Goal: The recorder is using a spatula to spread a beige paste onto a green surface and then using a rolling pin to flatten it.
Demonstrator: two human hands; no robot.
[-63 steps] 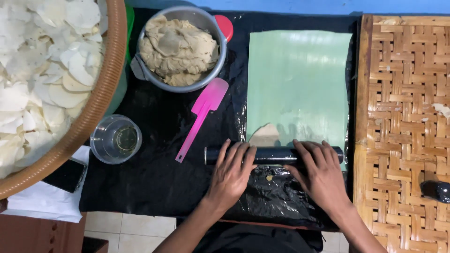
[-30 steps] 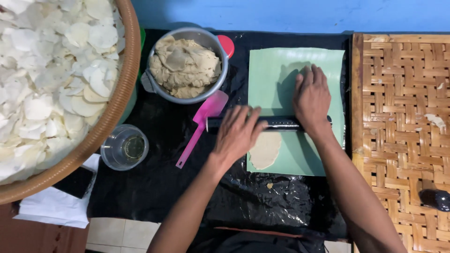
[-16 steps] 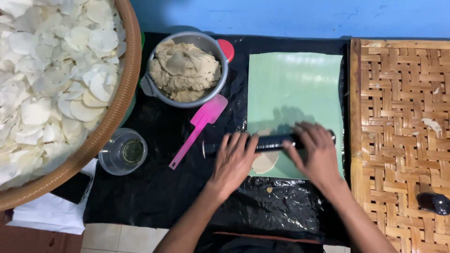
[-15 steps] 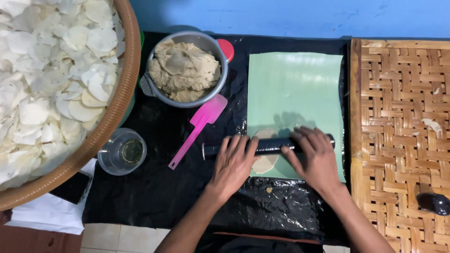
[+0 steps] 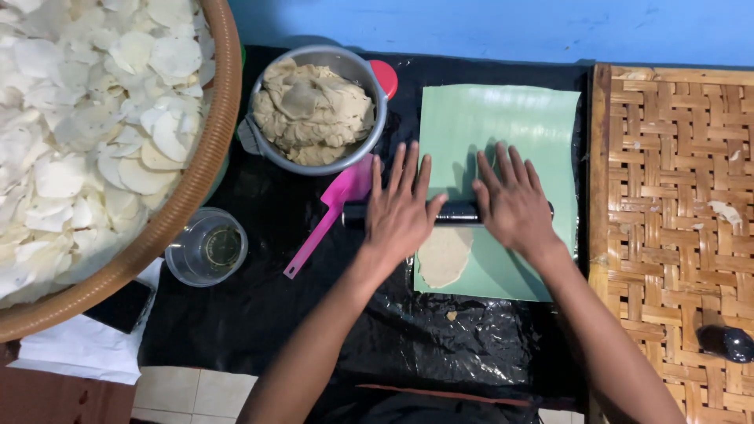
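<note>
Fingers of both the left hand (image 5: 399, 210) and right hand (image 5: 514, 204) lie flat and spread on the black rolling pin (image 5: 458, 213). Flattened dough (image 5: 444, 255) sits at six o'clock of it, on the green sheet (image 5: 503, 118). Even palm pressure should keep thickness uniform.

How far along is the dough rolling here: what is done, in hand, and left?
Done: thin white discs fill the basket. In hand: left hand and right hand press the roller over a flattened dough piece on the green sheet. Left: the pot holds much dough.
</note>
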